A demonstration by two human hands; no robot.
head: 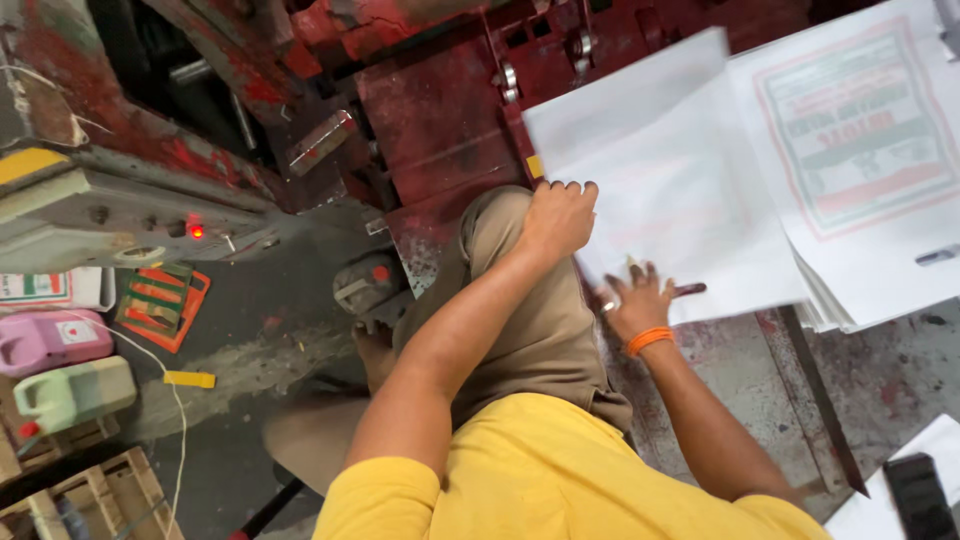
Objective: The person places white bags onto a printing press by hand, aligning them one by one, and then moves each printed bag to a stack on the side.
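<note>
Surface: stained metal table, red machine behind.
Left hand: fingers curled over the white sheet edge.
Right hand: fingers spread flat, pressing sheet's near edge.

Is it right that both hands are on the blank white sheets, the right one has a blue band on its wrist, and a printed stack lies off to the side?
Not quite: the band on the right hand wrist is orange, not blue, as the head view shows. The rest holds: the left hand and the right one rest on the blank white sheets, with the printed stack beside them.
</note>
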